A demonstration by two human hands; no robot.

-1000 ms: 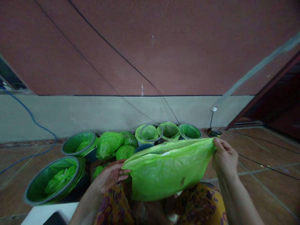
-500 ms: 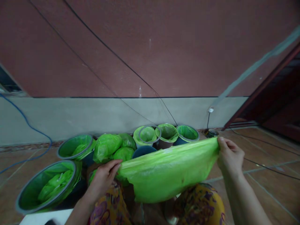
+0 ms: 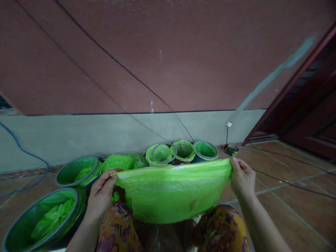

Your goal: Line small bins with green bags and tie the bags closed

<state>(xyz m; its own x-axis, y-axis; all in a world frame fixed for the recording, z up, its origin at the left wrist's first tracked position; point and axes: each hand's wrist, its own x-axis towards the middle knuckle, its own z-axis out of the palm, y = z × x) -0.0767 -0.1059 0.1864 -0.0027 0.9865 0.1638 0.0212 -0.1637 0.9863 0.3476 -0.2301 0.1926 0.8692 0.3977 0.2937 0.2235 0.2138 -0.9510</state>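
Note:
A bright green plastic bag (image 3: 173, 192) is stretched sideways between my two hands, above my knees. My left hand (image 3: 102, 189) pinches its upper left corner. At the upper right corner, my right hand (image 3: 243, 176) grips the edge between thumb and fingers. The bag's top edge is pulled nearly straight, rising slightly to the right, and its lower part hangs down with a small dark spot. Just behind it are filled green bags (image 3: 118, 162) and a green-lined bin (image 3: 183, 151). The bag hides part of the floor and whatever stands behind it.
Two large lined bins (image 3: 43, 218) stand at the left, green plastic inside. A loose grey ring (image 3: 175, 154) rests on a small lined bin by the wall. A blue hose (image 3: 26, 152) lies left; a black cable (image 3: 296, 184) crosses the tiles right, near a tin (image 3: 232, 150).
Both hands have shifted left in view with the bag, partly because the view turned right. The bag's top edge is more level, now hiding the blue bin rim seen before.

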